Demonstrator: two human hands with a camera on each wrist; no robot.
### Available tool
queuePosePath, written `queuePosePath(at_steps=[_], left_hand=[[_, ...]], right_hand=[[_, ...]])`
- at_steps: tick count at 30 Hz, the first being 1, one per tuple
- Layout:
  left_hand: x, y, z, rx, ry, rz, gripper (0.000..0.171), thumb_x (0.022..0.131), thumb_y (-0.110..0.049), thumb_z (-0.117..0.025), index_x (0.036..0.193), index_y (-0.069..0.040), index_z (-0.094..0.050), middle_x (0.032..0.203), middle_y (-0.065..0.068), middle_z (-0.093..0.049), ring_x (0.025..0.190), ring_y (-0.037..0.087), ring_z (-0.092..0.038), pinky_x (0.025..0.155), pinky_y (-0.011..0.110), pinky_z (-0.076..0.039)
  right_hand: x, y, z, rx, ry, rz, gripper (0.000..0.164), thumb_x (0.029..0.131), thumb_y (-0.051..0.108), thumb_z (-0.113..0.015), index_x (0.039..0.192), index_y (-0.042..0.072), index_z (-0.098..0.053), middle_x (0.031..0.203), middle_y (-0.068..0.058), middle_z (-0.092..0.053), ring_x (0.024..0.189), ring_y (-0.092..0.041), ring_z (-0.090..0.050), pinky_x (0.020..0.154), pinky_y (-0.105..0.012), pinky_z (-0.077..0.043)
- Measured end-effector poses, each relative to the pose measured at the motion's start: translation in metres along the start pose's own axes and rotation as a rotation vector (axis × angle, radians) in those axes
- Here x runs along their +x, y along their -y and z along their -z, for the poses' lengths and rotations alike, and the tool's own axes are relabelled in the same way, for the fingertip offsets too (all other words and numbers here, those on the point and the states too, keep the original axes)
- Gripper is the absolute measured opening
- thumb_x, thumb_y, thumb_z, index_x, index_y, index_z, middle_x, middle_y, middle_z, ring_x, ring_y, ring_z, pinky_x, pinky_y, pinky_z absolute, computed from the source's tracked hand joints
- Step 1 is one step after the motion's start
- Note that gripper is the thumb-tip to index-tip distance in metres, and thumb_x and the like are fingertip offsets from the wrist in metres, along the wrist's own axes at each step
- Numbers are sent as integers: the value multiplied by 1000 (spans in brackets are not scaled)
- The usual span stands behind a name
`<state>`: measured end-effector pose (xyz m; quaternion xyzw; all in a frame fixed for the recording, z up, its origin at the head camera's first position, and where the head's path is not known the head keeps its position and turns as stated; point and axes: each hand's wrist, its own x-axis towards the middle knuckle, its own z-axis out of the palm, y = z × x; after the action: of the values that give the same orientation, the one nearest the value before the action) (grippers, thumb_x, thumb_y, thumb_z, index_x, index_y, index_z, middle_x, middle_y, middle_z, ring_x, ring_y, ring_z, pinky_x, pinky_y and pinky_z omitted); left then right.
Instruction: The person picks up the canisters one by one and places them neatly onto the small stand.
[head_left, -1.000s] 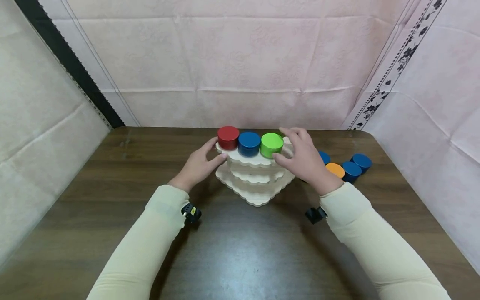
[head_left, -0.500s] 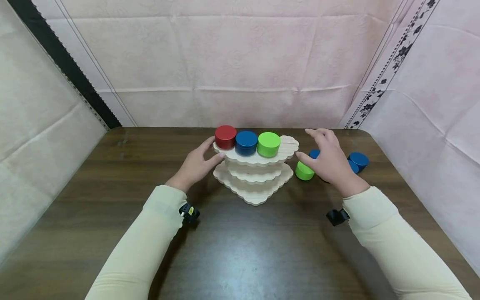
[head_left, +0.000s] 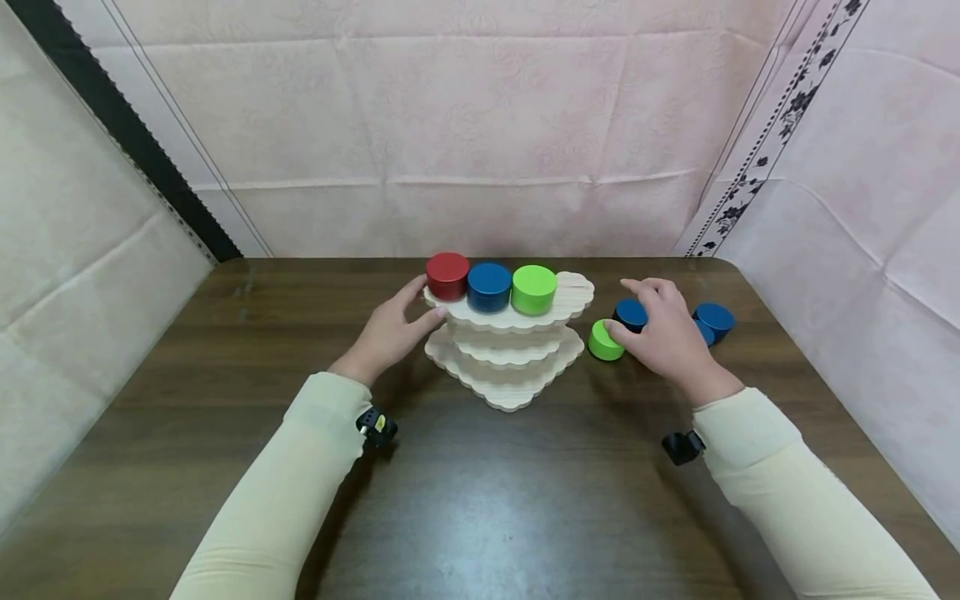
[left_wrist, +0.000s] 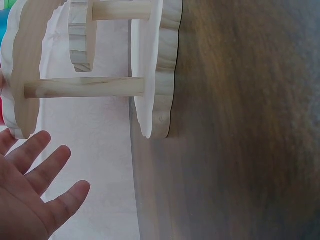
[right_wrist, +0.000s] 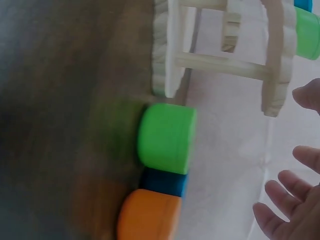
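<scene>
A pale wooden tiered stand (head_left: pixel 508 375) with scalloped edges stands near the back of the table. On its top tier sit a red cylinder (head_left: pixel 447 277), a blue cylinder (head_left: pixel 489 288) and a green cylinder (head_left: pixel 534 291) in a row. My left hand (head_left: pixel 388 335) rests at the tier's left corner beside the red cylinder, its other fingers spread in the left wrist view. Over a cluster of cylinders right of the stand hovers my right hand (head_left: pixel 670 340), fingers spread and holding nothing. Another green cylinder (right_wrist: pixel 167 137) and an orange cylinder (right_wrist: pixel 150 215) lie below it.
A blue cylinder (head_left: pixel 631 313) stands behind the loose green one, and more blue cylinders (head_left: pixel 715 320) are partly hidden by the right hand. Patterned cloth (head_left: pixel 480 125) hangs along the back and sides of the brown wooden table (head_left: pixel 480 500).
My right hand has moved right, from beside the green cylinder on the top tier to above the loose cylinders, and lowered slightly. The left hand stays at the stand.
</scene>
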<state>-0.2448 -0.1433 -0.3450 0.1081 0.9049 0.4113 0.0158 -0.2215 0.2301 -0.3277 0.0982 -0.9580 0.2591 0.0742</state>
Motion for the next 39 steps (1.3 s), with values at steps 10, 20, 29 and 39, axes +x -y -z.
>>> queuePosePath(at_steps=[10,20,29,39], left_hand=[[0,0,0,-13,-4,-10,76,93,-51,-55,154,-19,-24,148,13,-41,135,32,-38,107,57,-35],[1,2,-1,-14,-5,-6,76,93,-52,-55,154,-20,-25,147,12,-42,134,33,-39,105,58,-37],[1,0,-1,-22,-6,-3,76,93,-52,-55,154,-20,-24,149,11,-41,135,33,-38,104,59,-37],[0,0,-2,-17,-2,2,77,93,-53,-55,155,-20,-23,150,11,-38,136,33,-37,105,58,-36]], right_hand=[[-4,-11,-20,-62,86,-33,70,90,35,-63,145,0,-38,139,-28,-34,125,-43,-33,94,-59,-41],[-2,-14,-34,-93,129,-76,71,88,37,-63,144,0,-39,137,-28,-36,114,-40,-42,81,-51,-46],[3,-12,-38,-118,158,-107,71,88,37,-62,143,-2,-39,136,-29,-36,109,-39,-44,81,-52,-48],[11,-14,-43,-170,200,-142,72,89,36,-63,144,-2,-36,133,-28,-37,106,-38,-42,79,-50,-48]])
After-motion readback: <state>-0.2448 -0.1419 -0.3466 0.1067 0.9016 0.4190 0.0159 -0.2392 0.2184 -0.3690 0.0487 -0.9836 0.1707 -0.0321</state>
